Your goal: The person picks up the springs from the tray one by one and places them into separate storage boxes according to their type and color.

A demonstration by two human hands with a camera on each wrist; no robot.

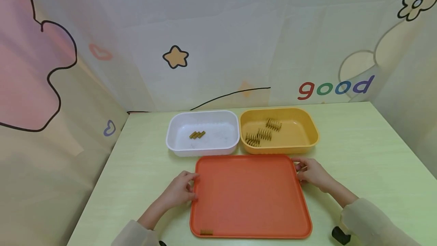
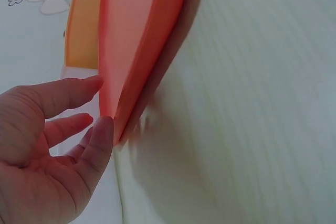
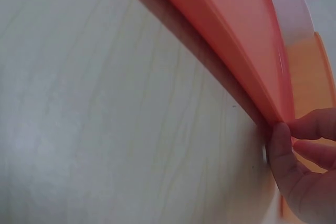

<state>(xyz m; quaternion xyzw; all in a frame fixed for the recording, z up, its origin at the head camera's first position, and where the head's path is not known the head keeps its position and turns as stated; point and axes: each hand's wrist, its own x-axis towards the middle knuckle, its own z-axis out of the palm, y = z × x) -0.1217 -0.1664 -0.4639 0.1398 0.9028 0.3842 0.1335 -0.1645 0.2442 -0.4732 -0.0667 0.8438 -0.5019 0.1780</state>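
An orange-red rectangular tray [image 1: 252, 196] lies flat on the table between both hands. My left hand [image 1: 180, 190] touches its left edge, thumb and index finger [image 2: 79, 90] spread apart along the side. At the upper right corner, my right hand [image 1: 313, 174] rests its thumb [image 3: 282, 145] and index fingertip against the rim. One brass-coloured coil spring [image 1: 206, 232] lies in the tray's near left corner. Behind the tray, a yellow bin [image 1: 297, 149] holds several larger coil springs [image 1: 264, 134]. Several short brass-coloured cylinders [image 1: 197, 134] sit together in a white bin [image 1: 203, 152].
The two bins stand side by side, close behind the tray's far edge. A patterned cloth backdrop [image 1: 218, 48] rises at the table's back and left. By the right sleeve a small black object [image 1: 340, 235] shows over the pale green tabletop [image 1: 368, 155].
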